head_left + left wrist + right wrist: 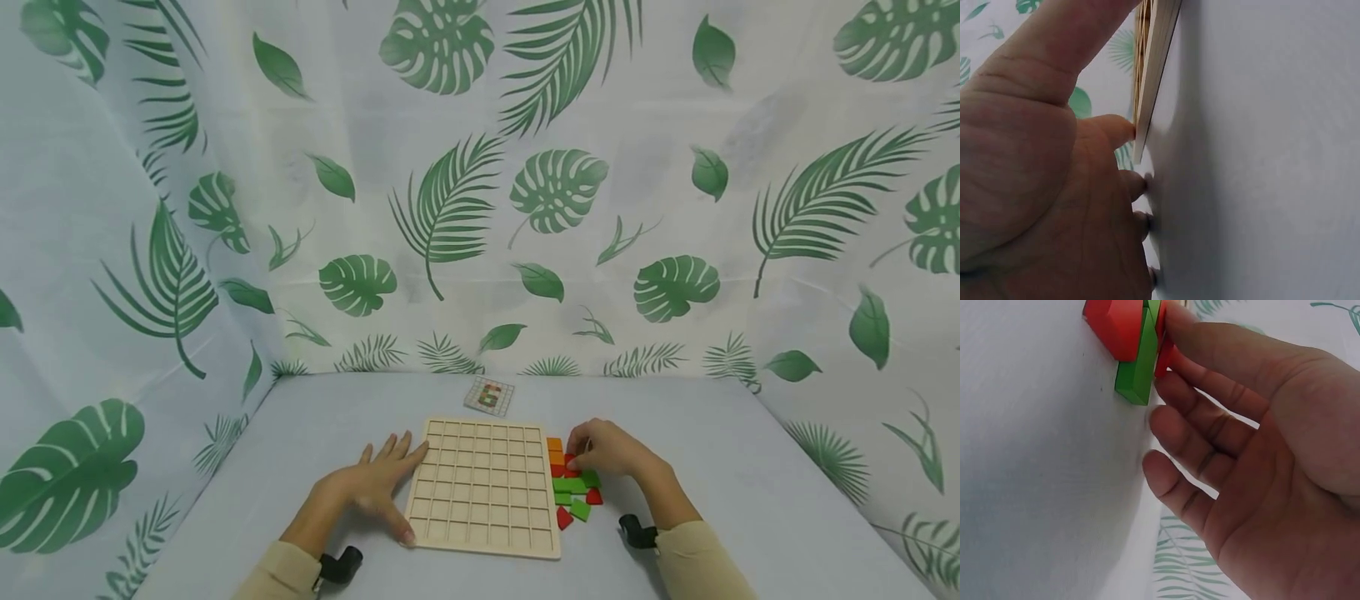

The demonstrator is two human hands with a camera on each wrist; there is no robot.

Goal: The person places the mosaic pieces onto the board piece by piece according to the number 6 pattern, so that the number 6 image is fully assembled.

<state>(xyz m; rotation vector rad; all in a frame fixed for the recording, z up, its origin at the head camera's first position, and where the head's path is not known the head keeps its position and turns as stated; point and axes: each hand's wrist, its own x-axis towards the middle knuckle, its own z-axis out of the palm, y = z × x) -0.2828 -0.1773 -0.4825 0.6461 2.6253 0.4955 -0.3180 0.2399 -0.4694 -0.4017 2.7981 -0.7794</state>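
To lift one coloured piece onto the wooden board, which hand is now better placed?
Right, I would judge: the right-hand grip is at the coloured pieces and appears to pinch a red piece. The left-hand grip touches the left edge of the wooden board, opposite the pieces.

Small draped booth, wider room unclear: leaf-print sheets on three sides, pale tabletop between.

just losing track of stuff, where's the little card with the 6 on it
In the head view, the little card lies midway across the table, just past the far edge of the grid board, before the leaf-print backdrop.
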